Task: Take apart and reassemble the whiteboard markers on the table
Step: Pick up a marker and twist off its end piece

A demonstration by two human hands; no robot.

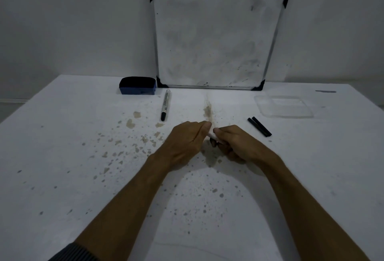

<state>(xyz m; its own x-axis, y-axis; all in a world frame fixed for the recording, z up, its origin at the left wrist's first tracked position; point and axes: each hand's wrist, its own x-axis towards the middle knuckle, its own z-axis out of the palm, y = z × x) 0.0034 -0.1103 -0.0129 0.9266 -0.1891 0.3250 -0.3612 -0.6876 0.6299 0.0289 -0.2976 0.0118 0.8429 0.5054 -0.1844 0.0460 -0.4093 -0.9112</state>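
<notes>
Right now my two hands meet just below the middle of the frame, both closed on one white marker barrel [212, 135]. Only a short white stretch of it shows between them. My left hand [187, 142] pinches its end with thumb and fingertips, knuckles up. My right hand [234, 143] is clenched around the rest of the barrel, which is hidden inside the fist (I cannot tell what state that end is in). Both hands sit low over the white table [62, 156], which is speckled with brownish stains.

Just right of my right hand, two short black pieces [259, 126] lie side by side, touching, angled toward the lower right. Further up and right of them sits a clear plastic tray [283, 106], flat on the table.

Up and left of my hands lies a whole whiteboard marker [165, 105], black cap toward me, roughly upright in the frame. Beyond its far end, in the upper centre, a small whiteboard [216, 38] leans against the wall, smudged grey. A blue eraser [137, 88] rests just left of the board's lower left corner.
</notes>
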